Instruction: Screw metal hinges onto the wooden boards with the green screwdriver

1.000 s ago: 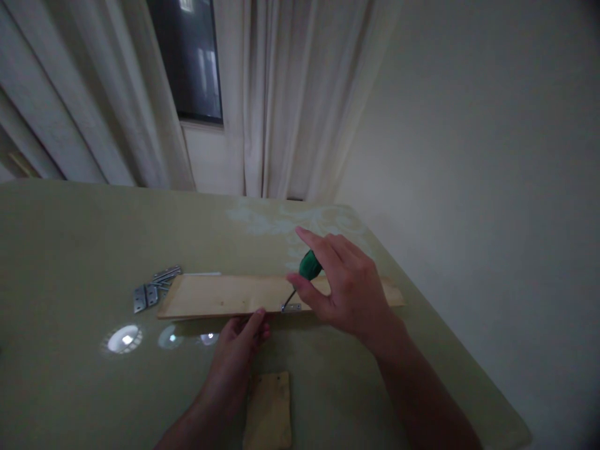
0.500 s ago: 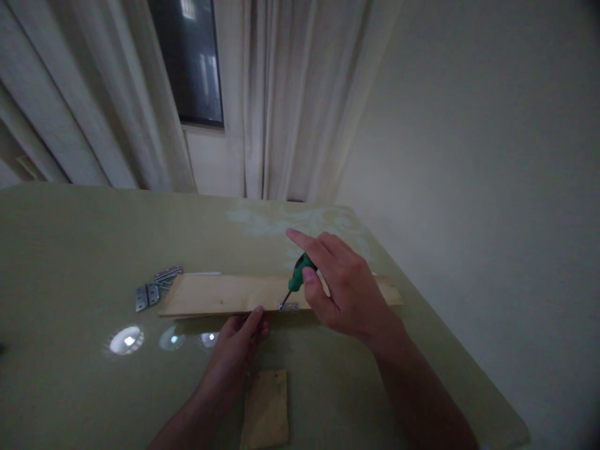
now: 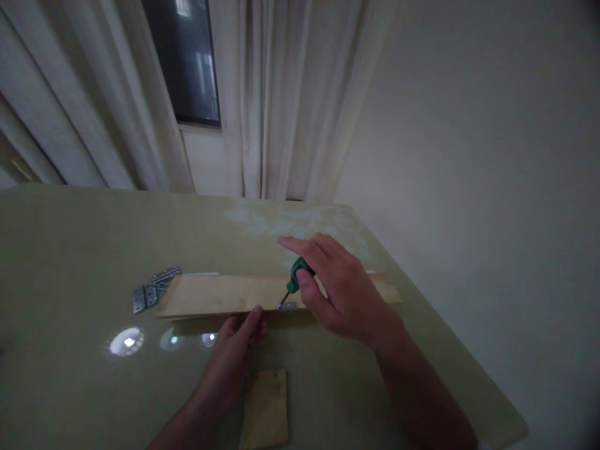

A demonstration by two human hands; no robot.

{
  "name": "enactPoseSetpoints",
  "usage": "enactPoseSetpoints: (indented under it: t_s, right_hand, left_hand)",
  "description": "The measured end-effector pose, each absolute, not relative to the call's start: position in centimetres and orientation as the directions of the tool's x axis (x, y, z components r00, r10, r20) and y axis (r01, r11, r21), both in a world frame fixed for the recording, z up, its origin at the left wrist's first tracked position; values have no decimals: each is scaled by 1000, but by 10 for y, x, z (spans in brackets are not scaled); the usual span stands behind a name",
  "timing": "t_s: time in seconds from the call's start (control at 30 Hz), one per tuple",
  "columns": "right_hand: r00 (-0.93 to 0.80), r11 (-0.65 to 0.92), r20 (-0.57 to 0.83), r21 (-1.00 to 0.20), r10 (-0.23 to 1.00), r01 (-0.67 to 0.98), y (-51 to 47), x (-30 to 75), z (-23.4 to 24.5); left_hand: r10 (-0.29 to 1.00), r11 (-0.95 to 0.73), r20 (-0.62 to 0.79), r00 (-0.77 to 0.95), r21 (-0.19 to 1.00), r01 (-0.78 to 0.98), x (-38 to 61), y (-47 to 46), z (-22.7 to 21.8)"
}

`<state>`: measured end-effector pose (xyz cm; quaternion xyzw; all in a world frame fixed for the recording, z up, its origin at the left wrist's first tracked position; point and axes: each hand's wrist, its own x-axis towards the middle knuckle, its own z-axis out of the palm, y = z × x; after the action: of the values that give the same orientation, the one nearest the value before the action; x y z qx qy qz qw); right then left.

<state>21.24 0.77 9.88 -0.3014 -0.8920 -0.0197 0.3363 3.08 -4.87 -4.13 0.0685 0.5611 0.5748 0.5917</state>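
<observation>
A long pale wooden board [image 3: 210,295] lies crosswise on the table. My left hand [image 3: 241,334] pinches its near edge, thumb on top and the other fingers below. On that same edge sits a small metal hinge [image 3: 289,305], just right of my left thumb. My right hand [image 3: 337,284] grips a green-handled screwdriver [image 3: 296,274], with the index finger stretched out past the handle. The screwdriver is tilted, its tip at the left end of the hinge. Any screw under the tip is too small to make out.
Several metal hinges [image 3: 144,298] lie in a pile by the board's left end. A smaller wooden piece [image 3: 265,409] rests on the green table [image 3: 84,244] nearer to me. A wall [image 3: 478,187] runs along the right, and curtains [image 3: 304,94] hang behind.
My right hand has turned slightly with the screwdriver, and its index finger points a little lower and further left. My left hand keeps its hold on the board.
</observation>
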Motion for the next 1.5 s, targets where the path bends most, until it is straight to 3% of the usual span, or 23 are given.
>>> enactPoseSetpoints:
  t_s: [0.17,0.3,0.47,0.63,0.8,1.0,1.2,1.5]
  right_hand:
    - [-535,745,627,-112,567,657,8,213,99]
    - [-598,817,593,-196,539,541,8,215,100]
    - [-558,749,570,-165,603,641,6,215,101]
    - [-628,826,571,-178,529,534,7,215,103]
    - [-521,717,601,-129,606,685,9,215,101]
    - [-610,858,615,-260,500,442,6,215,101]
    - [-511,835,668,-357,541,418,10,214,101]
    - [-404,855,765,-367,501,366,14,207,95]
  left_hand:
    - [741,322,-591,-321,731,-601,32,-49,-39]
    - [749,320,-586,-309,729,-605,34,-48,-37]
    - [745,320,-592,-307,721,-614,33,-49,-38]
    - [748,323,-592,-300,719,-615,32,-50,-40]
    - [743,330,-591,-313,731,-598,32,-50,-40]
    - [753,329,-580,-311,740,-586,32,-50,-40]
    - [752,325,-581,-311,738,-592,32,-52,-42]
    - [753,320,-582,-308,732,-602,31,-51,-42]
